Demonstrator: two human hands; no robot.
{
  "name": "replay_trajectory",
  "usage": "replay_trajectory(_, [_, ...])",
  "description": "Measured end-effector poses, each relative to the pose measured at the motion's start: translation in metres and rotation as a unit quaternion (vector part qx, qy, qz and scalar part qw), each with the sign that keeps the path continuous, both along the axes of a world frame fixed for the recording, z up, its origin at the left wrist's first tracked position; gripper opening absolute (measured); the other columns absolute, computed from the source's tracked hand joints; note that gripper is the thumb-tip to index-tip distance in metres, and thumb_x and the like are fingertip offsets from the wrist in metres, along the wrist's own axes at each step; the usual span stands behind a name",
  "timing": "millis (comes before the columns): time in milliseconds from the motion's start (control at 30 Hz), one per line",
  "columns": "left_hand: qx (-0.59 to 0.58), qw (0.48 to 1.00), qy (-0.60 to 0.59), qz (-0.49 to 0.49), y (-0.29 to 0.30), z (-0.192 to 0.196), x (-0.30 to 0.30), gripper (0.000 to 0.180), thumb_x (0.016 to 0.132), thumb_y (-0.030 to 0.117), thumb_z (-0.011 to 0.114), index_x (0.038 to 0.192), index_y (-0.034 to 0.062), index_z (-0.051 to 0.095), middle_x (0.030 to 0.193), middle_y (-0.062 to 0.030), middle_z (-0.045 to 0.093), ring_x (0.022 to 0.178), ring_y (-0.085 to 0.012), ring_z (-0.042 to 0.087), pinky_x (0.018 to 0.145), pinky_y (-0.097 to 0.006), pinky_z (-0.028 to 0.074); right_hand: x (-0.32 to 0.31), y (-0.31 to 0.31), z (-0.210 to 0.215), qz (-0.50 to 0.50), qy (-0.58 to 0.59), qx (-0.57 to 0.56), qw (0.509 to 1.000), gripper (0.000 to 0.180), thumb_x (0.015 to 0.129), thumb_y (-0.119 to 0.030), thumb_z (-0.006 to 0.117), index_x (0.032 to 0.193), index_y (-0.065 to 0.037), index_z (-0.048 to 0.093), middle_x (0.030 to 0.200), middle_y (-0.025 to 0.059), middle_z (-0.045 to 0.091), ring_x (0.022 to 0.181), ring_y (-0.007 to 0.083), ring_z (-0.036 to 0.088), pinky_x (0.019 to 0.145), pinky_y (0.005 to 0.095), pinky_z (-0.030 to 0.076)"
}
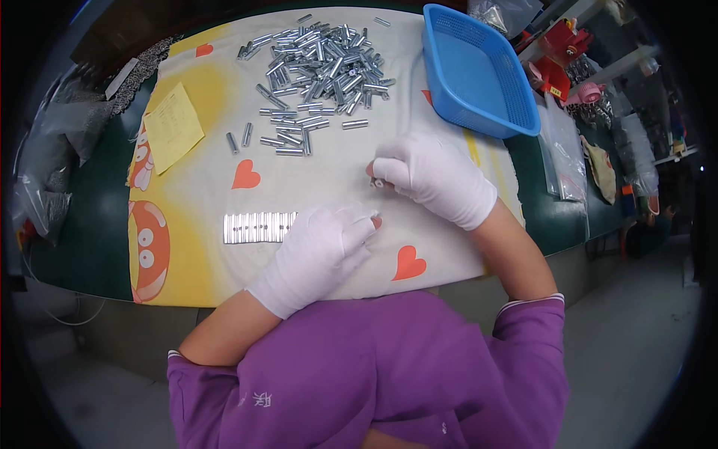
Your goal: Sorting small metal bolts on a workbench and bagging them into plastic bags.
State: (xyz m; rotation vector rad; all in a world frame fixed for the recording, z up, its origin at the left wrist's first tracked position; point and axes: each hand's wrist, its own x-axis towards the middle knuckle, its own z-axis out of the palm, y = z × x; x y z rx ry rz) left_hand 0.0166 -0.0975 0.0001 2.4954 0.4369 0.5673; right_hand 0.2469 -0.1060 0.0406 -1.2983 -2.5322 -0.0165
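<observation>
Pinching a small metal piece at its fingertips, a white-gloved right hand works over the printed cloth that covers a green counter. The left hand, also gloved, curls beside the near row of metal tubes, covering its right end; whether it grips anything cannot be told. The main pile of metal tubes lies loose beyond both hands.

A slip looks the likeliest mishap: smooth glove fabric around so small a piece could let it drop and roll. A nudge from the left wrist or palm could push the neat row out of line, and a wrinkle in the soft cloth could tip it askew. A sleeve or forearm dragging the cloth might set the loose tubes rolling.

By count: two hands, one piece visible in the right, one blue basket, one yellow paper sheet. Two tubes lie apart at the pile's left, two more at its far edge. The row shows roughly ten, its end hidden; the pile overlaps too much to number.
</observation>
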Motion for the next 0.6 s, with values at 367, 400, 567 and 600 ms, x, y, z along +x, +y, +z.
replay_trajectory(367, [-0.042,0.997,-0.033,0.062,-0.004,-0.012,-0.003,0.092,0.071,0.008,0.080,0.150,0.0050,0.032,0.103,-0.0148,0.065,0.091,-0.0350,0.062,0.080,-0.043,0.051,-0.010,-0.068,-0.016,-0.108,0.234,-0.247,0.934,0.051,0.076,0.002,0.065,0.126,-0.004,0.060,0.107,0.0161,0.064,0.089,0.0341,0.063,0.079,0.0383,0.051])
replay_trajectory(400, [-0.048,0.996,-0.005,0.081,-0.005,-0.010,-0.003,0.093,0.070,0.008,0.080,0.150,0.0054,0.033,0.105,-0.0151,0.065,0.094,-0.0351,0.062,0.082,-0.044,0.051,-0.012,-0.071,-0.017,-0.110,0.239,-0.246,0.933,0.051,0.076,0.002,0.065,0.126,-0.004,0.060,0.107,0.0161,0.064,0.089,0.0341,0.063,0.079,0.0383,0.051])
replay_trajectory(567, [0.017,0.998,-0.031,0.050,-0.003,-0.005,-0.004,0.092,0.070,0.008,0.080,0.149,0.0056,0.034,0.105,-0.0142,0.064,0.095,-0.0355,0.061,0.081,-0.045,0.050,-0.026,-0.076,-0.024,-0.144,0.287,-0.222,0.921,0.055,0.074,0.003,0.069,0.127,-0.005,0.059,0.105,0.0154,0.063,0.094,0.0348,0.060,0.083,0.0415,0.049])
replay_trajectory(600, [0.015,0.998,-0.026,0.049,-0.003,-0.006,-0.005,0.091,0.070,0.008,0.080,0.149,0.0056,0.034,0.106,-0.0143,0.064,0.095,-0.0355,0.061,0.081,-0.045,0.050,-0.029,-0.076,-0.025,-0.145,0.291,-0.222,0.919,0.055,0.074,0.003,0.069,0.127,-0.005,0.059,0.105,0.0154,0.063,0.094,0.0348,0.060,0.083,0.0415,0.049])
